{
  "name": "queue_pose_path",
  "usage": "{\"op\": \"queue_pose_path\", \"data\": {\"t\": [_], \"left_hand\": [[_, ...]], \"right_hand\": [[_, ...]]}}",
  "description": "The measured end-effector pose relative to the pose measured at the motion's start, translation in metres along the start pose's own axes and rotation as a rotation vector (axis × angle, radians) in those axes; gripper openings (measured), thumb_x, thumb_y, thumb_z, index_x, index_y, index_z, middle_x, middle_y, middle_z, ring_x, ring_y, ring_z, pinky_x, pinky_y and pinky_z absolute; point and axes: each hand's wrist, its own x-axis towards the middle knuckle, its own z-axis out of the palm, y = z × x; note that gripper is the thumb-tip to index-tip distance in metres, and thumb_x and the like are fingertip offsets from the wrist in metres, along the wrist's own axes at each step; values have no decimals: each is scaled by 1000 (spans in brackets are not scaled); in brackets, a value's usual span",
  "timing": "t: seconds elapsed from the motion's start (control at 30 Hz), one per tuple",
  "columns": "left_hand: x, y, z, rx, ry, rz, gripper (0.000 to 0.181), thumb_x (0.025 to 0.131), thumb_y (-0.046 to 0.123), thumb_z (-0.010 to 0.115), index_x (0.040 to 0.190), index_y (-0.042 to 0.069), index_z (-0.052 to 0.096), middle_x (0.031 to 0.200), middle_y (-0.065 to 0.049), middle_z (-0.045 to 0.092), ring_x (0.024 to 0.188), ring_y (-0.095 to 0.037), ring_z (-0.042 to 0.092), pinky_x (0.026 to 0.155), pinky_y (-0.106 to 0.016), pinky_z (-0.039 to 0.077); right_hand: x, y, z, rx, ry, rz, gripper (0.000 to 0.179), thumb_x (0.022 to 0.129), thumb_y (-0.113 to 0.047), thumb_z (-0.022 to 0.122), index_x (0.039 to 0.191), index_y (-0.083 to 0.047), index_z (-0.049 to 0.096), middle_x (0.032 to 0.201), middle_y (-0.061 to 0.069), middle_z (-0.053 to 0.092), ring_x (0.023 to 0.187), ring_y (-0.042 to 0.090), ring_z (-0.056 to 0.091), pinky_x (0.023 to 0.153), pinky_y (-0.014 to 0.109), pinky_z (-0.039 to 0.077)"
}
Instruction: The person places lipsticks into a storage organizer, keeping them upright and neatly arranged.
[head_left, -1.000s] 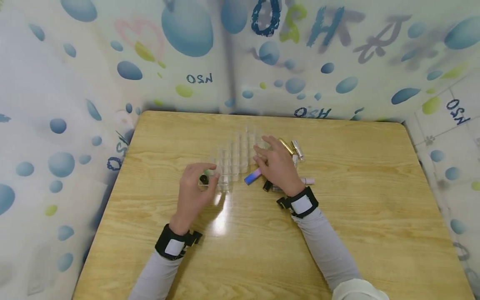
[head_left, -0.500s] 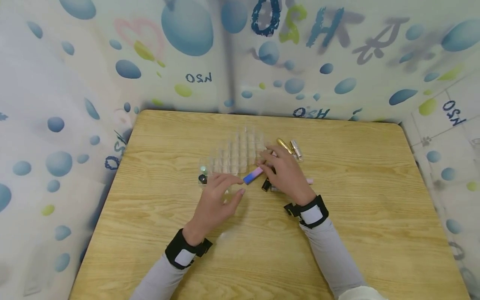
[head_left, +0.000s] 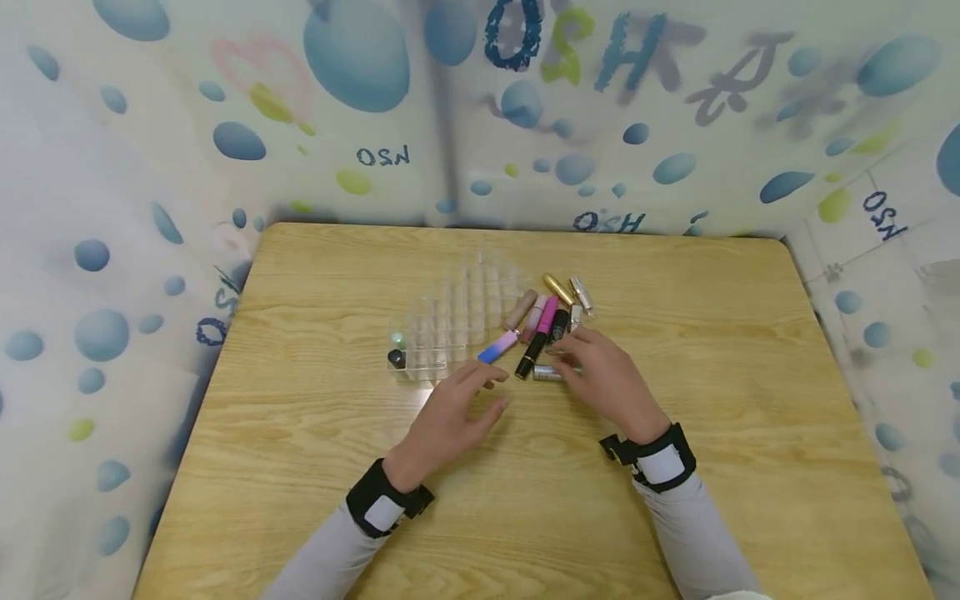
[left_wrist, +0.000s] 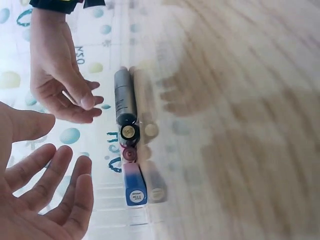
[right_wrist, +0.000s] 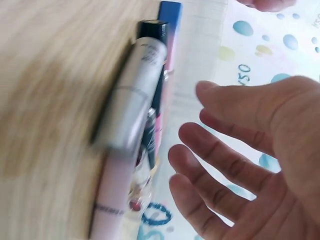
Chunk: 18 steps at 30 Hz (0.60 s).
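Note:
My left hand (head_left: 450, 421) hovers over the table with relaxed fingers and nothing in them, nearest a blue-and-pink lip gloss tube (head_left: 497, 347). My right hand (head_left: 611, 379) is beside the cosmetics pile, fingers loosely bent; the right wrist view shows no object between thumb and fingertips. Near it lie a silver tube (right_wrist: 130, 95) and a pale pink tube (right_wrist: 111, 195). A magenta-and-black lip tube (head_left: 537, 337) lies in the pile's middle. A clear stepped lipstick organizer (head_left: 450, 321) stands at left, with a black-capped item (head_left: 397, 359) and a mint-topped item (head_left: 398, 341) in its front-left compartments.
Behind the pile lie a gold tube (head_left: 558, 289) and a silver lipstick (head_left: 581, 296). A beige tube (head_left: 521, 309) lies against the organizer's right side. The wooden table (head_left: 712, 358) ends at a patterned wall covering (head_left: 570, 167).
My left hand has moved right, away from the organizer's front-left corner. My right hand has drawn back toward me and right, uncovering the tubes in the pile.

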Motion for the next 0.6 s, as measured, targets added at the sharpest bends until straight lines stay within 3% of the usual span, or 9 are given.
{"op": "queue_pose_path", "data": {"t": [0.3, 0.6], "left_hand": [[3, -3, 8, 29, -70, -81, 37, 94, 20, 74, 127, 5, 65, 121, -7, 68, 102, -23, 68, 87, -34, 58], [11, -4, 14, 106, -80, -62, 41, 93, 22, 76, 128, 5, 65, 122, -6, 67, 103, -20, 65, 85, -35, 57]], "right_hand": [[-12, 14, 10, -10, -60, -2, 26, 85, -8, 81, 111, -6, 79, 110, 7, 74, 96, 22, 69, 82, 42, 60], [-21, 17, 17, 8, -65, 69, 32, 85, -10, 81, 117, -4, 77, 122, 10, 75, 105, 29, 72, 85, 47, 60]]}}
